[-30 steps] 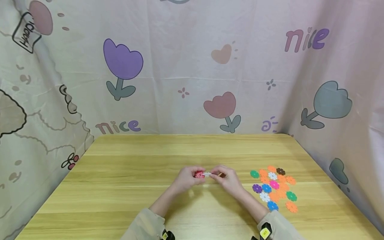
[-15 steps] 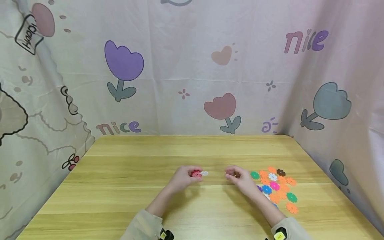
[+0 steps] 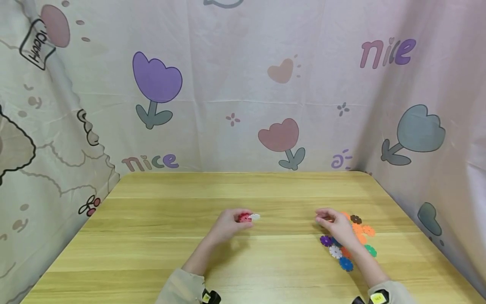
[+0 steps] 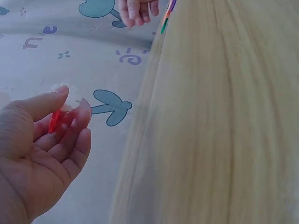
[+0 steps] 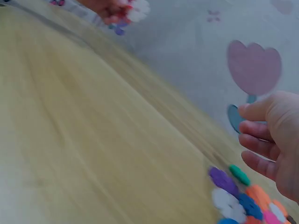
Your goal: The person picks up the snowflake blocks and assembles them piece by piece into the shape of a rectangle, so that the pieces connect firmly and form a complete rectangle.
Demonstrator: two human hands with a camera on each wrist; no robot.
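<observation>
My left hand [image 3: 228, 227] pinches a small joined piece of plastic snowflake discs between thumb and fingers. Its red disc [image 4: 54, 121] is partly hidden by the fingers, while the white disc [image 4: 72, 97] sticks out to the right, its notched edge showing. At the right, my right hand [image 3: 337, 228] hovers over the near-left part of a pile of loose snowflake discs, overlapping several of them in the head view. Its fingers are relaxed and hold nothing in the right wrist view. A purple disc [image 5: 224, 181] and a green disc [image 5: 239, 175] lie just below those fingers.
The loose discs lie flat on the wooden table [image 3: 171, 245]: a white one [image 3: 335, 252], a blue one [image 3: 346, 264], a brown one [image 3: 355, 219], several orange ones [image 3: 368, 230]. A patterned curtain [image 3: 228, 84] hangs behind the table and along both sides.
My right hand has let go of the white disc and moved right to the pile. The left hand, still holding the joined discs, has shifted slightly left.
</observation>
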